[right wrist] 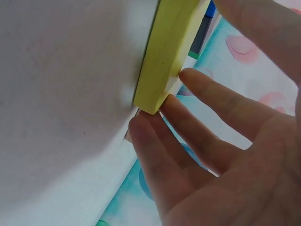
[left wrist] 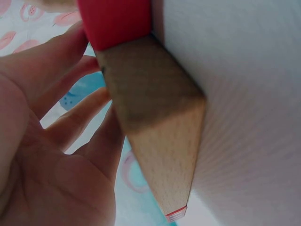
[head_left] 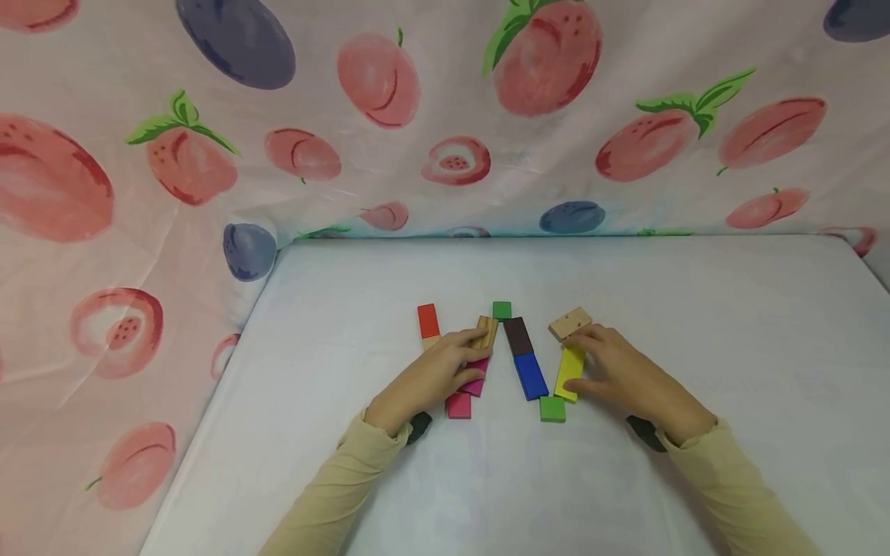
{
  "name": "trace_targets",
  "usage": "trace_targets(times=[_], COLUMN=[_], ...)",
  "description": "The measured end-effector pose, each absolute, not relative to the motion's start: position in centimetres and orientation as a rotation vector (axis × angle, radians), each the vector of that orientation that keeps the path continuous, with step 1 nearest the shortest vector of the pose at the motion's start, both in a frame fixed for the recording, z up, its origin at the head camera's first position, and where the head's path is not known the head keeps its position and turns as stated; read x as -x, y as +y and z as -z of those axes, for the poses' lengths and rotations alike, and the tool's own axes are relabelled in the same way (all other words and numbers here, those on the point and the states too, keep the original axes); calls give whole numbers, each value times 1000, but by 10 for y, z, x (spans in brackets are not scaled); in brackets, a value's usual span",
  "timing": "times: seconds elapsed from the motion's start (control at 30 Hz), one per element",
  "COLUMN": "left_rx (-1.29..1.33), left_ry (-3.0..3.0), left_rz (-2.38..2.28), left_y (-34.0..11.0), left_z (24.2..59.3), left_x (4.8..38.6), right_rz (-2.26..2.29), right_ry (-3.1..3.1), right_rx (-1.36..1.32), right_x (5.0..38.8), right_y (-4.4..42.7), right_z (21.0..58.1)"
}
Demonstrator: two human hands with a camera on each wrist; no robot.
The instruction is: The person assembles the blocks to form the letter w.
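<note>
My left hand (head_left: 427, 378) rests over the left part of a zigzag of small flat blocks. Its fingertips touch a striped wooden block (head_left: 488, 330) and its thumb a magenta block (head_left: 476, 378); a pink-red block (head_left: 459, 406) lies below. A pale wooden block (left wrist: 160, 113) beside these fingers is partly hidden in the head view. On the right side, my right hand (head_left: 626, 371) touches a yellow block (head_left: 572, 367), thumb near its lower end and fingers at its upper end. The fingers look fairly straight in the right wrist view.
An orange-red block (head_left: 428, 320) ends the row at left. Between the hands lie a dark green block (head_left: 502, 310), a dark brown block (head_left: 518, 337), a blue block (head_left: 531, 377) and a light green block (head_left: 552, 409). A speckled wooden block (head_left: 570, 323) sits above the yellow one.
</note>
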State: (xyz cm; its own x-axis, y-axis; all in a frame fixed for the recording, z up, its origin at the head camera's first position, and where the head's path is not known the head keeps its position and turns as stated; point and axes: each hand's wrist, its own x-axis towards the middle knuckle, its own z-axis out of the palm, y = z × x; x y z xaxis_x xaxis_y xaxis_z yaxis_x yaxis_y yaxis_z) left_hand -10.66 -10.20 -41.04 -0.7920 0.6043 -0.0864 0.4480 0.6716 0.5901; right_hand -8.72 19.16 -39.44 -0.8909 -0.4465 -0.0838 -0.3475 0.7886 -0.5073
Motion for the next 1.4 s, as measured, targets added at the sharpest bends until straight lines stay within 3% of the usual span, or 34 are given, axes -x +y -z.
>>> trace_targets(times=[0.93, 1.4], left_rx=[-843, -845], left_ry=[2604, 2605], left_rz=[-836, -837], left_y=[-102, -102], left_z=[409, 410], left_x=[106, 107], right_rz=[760, 779], right_ry=[2950, 2942], right_rx=[501, 308], right_x=[116, 129], right_y=[184, 179], right_z=[391, 394])
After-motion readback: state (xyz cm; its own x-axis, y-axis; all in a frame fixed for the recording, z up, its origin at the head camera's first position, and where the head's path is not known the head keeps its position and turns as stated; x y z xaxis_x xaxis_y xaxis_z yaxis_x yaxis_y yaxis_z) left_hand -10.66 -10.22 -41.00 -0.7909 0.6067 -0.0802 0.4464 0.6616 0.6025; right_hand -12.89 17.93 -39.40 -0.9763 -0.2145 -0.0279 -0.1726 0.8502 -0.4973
